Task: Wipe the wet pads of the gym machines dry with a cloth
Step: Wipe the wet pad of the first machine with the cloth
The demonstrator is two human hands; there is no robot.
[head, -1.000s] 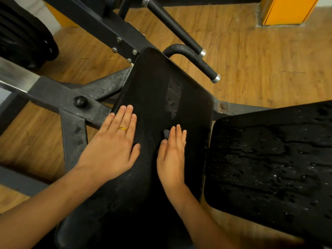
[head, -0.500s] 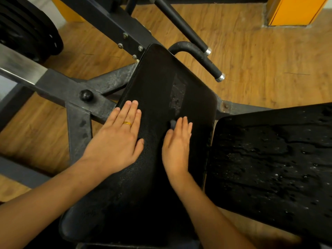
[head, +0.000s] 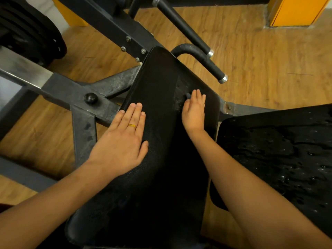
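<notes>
- Your left hand [head: 124,141] lies flat on the long black pad [head: 161,78], at its 9 o'clock edge.
- Your right hand [head: 194,114] rests flat toward 2 o'clock.
- The droplet-covered pad [head: 278,159] sits at 3 o'clock.

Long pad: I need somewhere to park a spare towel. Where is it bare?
Bare: the strip between the left hand and right hand, and the long pad's top end below the curved handle. Crowded: both side edges, under the hands. The seat pad is bare but beaded with water.
</notes>
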